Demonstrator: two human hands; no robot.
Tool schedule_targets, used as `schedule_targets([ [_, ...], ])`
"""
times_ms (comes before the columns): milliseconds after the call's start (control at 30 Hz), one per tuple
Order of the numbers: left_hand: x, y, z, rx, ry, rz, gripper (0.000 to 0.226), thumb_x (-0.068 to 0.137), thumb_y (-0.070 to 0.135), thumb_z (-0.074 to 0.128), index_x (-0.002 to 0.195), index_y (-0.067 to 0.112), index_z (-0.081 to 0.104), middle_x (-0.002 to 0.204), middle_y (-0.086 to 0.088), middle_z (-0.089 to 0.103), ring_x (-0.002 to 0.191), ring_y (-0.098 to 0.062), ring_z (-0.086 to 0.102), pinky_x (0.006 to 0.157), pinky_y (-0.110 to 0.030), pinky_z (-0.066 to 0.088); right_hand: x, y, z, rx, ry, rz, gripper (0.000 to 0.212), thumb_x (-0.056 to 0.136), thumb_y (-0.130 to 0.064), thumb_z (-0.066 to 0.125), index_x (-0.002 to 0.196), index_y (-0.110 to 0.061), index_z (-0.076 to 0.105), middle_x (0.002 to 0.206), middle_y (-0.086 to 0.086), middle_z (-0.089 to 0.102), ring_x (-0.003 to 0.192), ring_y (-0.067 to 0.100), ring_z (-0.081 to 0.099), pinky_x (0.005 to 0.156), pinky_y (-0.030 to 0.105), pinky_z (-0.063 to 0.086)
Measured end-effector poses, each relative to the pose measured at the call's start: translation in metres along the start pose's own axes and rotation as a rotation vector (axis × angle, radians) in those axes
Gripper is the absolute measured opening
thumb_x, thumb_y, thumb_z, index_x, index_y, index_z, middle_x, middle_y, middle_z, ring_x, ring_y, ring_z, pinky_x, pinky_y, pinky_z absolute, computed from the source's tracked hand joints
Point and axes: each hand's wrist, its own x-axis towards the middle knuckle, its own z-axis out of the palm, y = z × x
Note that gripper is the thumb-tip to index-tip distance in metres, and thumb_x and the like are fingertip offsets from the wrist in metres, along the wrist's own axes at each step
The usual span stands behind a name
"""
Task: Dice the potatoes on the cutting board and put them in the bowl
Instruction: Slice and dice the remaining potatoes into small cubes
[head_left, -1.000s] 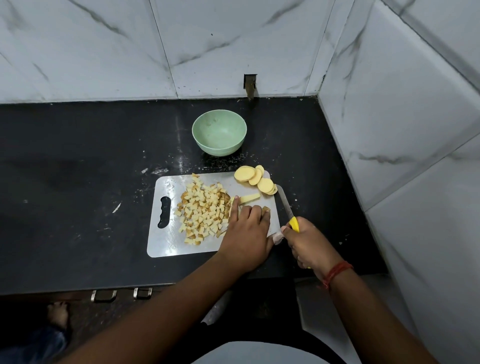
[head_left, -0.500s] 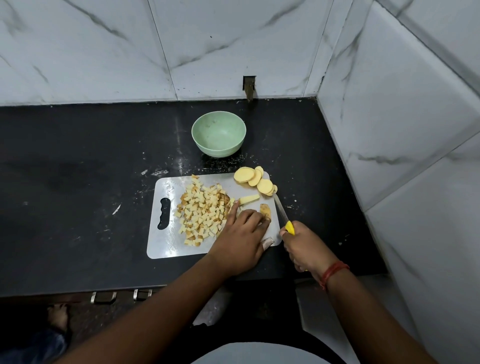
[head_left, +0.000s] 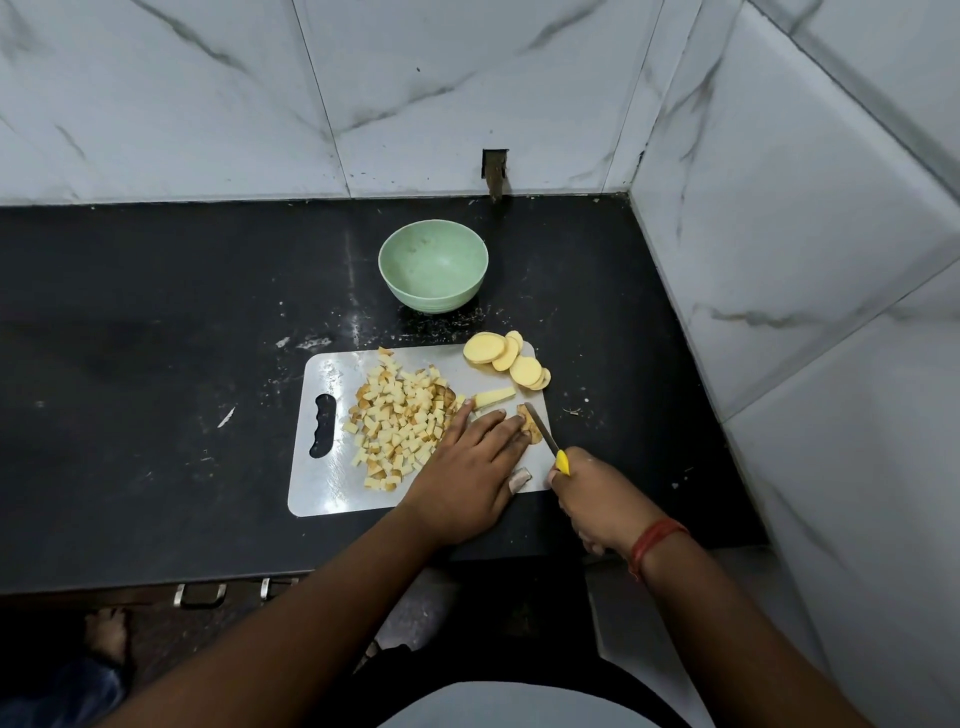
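Note:
A white cutting board (head_left: 332, 483) lies on the black counter. A heap of diced potato (head_left: 397, 418) covers its middle. Round potato slices (head_left: 506, 358) overlap at its far right corner, and a potato strip (head_left: 493, 398) lies below them. My left hand (head_left: 470, 470) presses flat on a potato piece (head_left: 531, 423) near the board's right edge, fingers fairly straight. My right hand (head_left: 597, 501) grips a yellow-handled knife (head_left: 543, 434) whose blade rests against that piece. The green bowl (head_left: 434, 273) stands behind the board and looks empty.
Marble-tiled walls close in behind and at the right, forming a corner. Black counter (head_left: 156, 338) stretches left of the board. Drawer handles (head_left: 200, 592) show under the counter's front edge. A bare foot (head_left: 106, 631) is on the floor at lower left.
The knife has moved left, from beside the board's right edge onto the board against the piece under my left hand. My left hand has shifted slightly back and right.

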Motion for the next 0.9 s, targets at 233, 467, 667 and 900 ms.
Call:
schedule_targets([
  [233, 0.000, 0.001, 0.001, 0.009, 0.008, -0.003, 0.053, 0.108, 0.046, 0.035, 0.144, 0.014, 0.057, 0.155, -0.008, 0.049, 0.141, -0.029, 0.045, 0.124, -0.059, 0.018, 0.004, -0.006, 0.001, -0.211, 0.059, -0.035, 0.016, 0.103, -0.023, 0.038, 0.104, -0.009, 0.047, 0.092, 0.013, 0.059, 0.066, 0.026, 0.058, 0.052, 0.030, 0.047],
  [467, 0.000, 0.001, 0.003, -0.006, 0.013, -0.014, 0.051, 0.108, 0.044, 0.037, 0.145, 0.014, 0.056, 0.155, -0.007, 0.049, 0.143, -0.029, 0.043, 0.125, -0.057, 0.017, 0.006, -0.015, 0.001, -0.381, 0.022, -0.090, 0.030, 0.100, -0.010, 0.039, 0.126, 0.001, 0.049, 0.125, 0.022, 0.055, 0.115, 0.033, 0.056, 0.090, 0.033, 0.045],
  [667, 0.001, 0.002, 0.001, 0.017, 0.012, -0.021, 0.052, 0.108, 0.043, 0.035, 0.144, 0.014, 0.057, 0.152, -0.008, 0.051, 0.141, -0.030, 0.044, 0.125, -0.056, 0.016, 0.012, -0.017, 0.003, -0.453, 0.028, -0.113, 0.032, 0.099, -0.009, 0.042, 0.128, 0.004, 0.049, 0.127, 0.023, 0.055, 0.118, 0.036, 0.055, 0.089, 0.034, 0.044],
  [900, 0.002, 0.004, 0.001, 0.067, -0.002, -0.017, 0.054, 0.108, 0.044, 0.033, 0.144, 0.012, 0.057, 0.153, -0.010, 0.051, 0.140, -0.032, 0.045, 0.124, -0.056, 0.020, 0.015, -0.001, 0.008, -0.614, -0.004, -0.170, 0.031, 0.099, -0.010, 0.040, 0.125, 0.002, 0.051, 0.122, 0.022, 0.058, 0.061, 0.009, 0.033, 0.056, 0.017, 0.027],
])
